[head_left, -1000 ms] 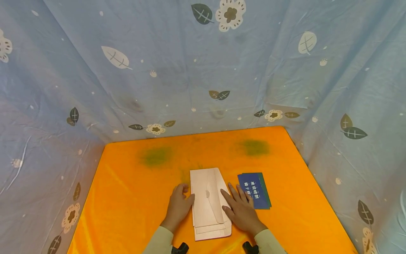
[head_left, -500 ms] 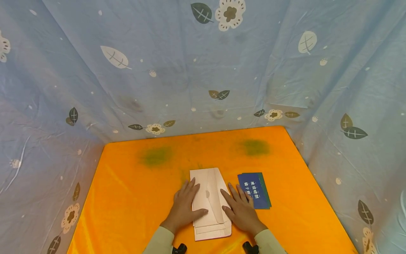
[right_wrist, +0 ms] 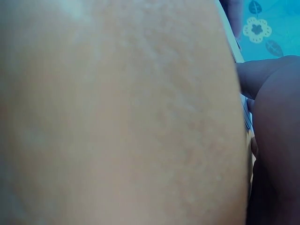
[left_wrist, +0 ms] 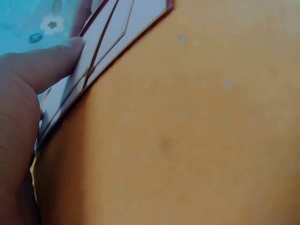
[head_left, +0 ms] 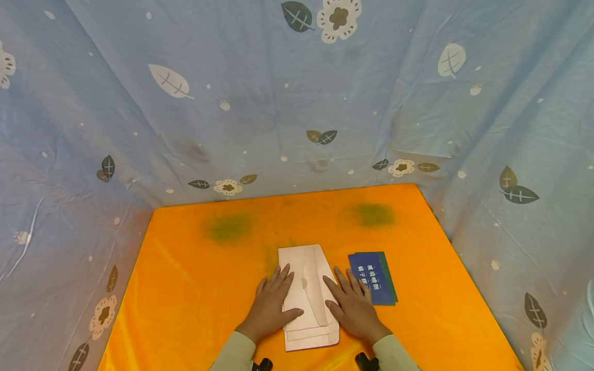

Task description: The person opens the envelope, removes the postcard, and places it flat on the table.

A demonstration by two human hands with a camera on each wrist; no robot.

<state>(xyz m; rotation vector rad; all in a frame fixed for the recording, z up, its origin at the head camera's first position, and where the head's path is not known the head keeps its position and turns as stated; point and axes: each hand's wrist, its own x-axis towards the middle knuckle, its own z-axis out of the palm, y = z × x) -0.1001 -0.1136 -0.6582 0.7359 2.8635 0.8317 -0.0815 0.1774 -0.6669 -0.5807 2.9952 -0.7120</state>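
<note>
In the head view a small stack of pale pink envelopes [head_left: 303, 299] lies lengthwise on the orange tabletop, with a flap seam and a small tab on the top one. My left hand [head_left: 269, 304] rests flat along the stack's left edge, its fingers straight and its thumb across the paper. On the other side my right hand [head_left: 355, 309] lies with spread fingers, thumb and index on the envelopes' right edge and the outer fingers reaching the blue cards. In the left wrist view the thumb [left_wrist: 56, 63] touches the layered envelopes [left_wrist: 110, 40].
Blue cards [head_left: 373, 278] with white characters lie right of the envelopes, a green card [head_left: 389, 281] edging out from beneath. The orange cloth [head_left: 195, 278] has two greenish patches toward the back. Blue patterned curtains [head_left: 260, 103] surround the table on the back and sides.
My left hand has moved from the envelopes' left edge onto their top, its curled fingers now straightened and laid flat. The right hand, envelopes and cards have stayed in place.
</note>
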